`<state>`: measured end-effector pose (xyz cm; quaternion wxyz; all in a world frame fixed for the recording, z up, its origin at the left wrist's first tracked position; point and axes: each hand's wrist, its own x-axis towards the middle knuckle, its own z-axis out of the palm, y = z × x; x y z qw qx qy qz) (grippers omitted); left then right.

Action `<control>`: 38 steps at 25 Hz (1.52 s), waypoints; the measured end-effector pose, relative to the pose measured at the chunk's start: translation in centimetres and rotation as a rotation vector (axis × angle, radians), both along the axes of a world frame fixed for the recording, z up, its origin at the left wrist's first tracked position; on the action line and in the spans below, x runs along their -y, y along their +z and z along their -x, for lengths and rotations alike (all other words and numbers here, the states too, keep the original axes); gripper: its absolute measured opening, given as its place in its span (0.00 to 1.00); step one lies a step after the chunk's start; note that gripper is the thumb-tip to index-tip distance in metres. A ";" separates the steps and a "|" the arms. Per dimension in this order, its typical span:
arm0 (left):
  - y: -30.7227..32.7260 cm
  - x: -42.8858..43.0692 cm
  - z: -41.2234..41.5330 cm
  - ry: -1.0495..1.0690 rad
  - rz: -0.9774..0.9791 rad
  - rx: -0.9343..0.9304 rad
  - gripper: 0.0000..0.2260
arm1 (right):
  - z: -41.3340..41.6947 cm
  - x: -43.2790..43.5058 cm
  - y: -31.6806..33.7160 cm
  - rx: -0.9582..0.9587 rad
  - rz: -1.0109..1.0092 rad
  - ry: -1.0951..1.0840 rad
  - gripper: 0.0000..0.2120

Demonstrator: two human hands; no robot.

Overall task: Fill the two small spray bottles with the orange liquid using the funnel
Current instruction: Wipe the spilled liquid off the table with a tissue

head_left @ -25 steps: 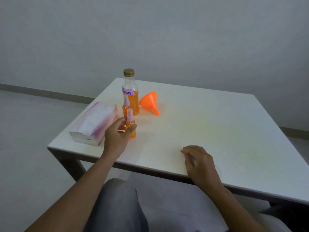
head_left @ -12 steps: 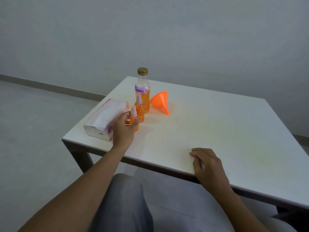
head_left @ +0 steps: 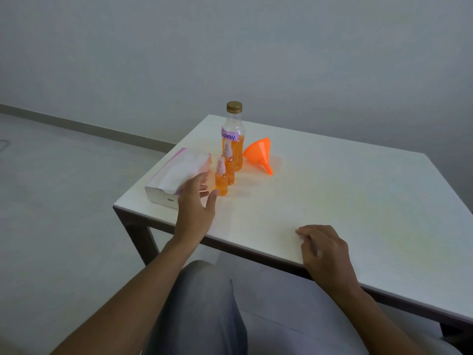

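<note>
Two small spray bottles stand upright on the white table (head_left: 332, 201), both holding orange liquid and capped with pink sprayers: the near one (head_left: 221, 181) and the far one (head_left: 229, 165) just behind it. Behind them stands a large bottle (head_left: 233, 139) with a gold cap, a "Spray" label and orange liquid in its lower half. An orange funnel (head_left: 259, 155) lies on its side to the right. My left hand (head_left: 195, 206) hovers just left of the near spray bottle, fingers apart, holding nothing. My right hand (head_left: 323, 248) rests curled at the table's near edge.
A tissue box (head_left: 176, 175) lies at the table's left corner, right beside my left hand. My knee in grey trousers (head_left: 202, 303) is below the table's near edge. Grey floor and a plain wall surround the table.
My left hand has let go of the near spray bottle and drawn back slightly. The bottle now stands on its own. The camera view has shifted left.
</note>
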<state>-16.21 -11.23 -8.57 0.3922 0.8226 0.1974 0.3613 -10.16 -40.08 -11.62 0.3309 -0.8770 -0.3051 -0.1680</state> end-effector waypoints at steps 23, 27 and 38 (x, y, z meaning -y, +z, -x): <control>2.9 -10.5 5.2 0.147 -0.545 -0.124 0.15 | -2.4 -26.8 8.6 -0.072 0.147 0.439 0.23; 3.8 -11.9 5.2 0.017 -0.758 -0.028 0.15 | -2.9 -28.1 9.8 -0.025 0.138 0.499 0.27; 7.9 -8.6 6.2 -0.110 -0.695 0.189 0.12 | -0.2 -20.0 13.3 0.185 0.127 0.588 0.07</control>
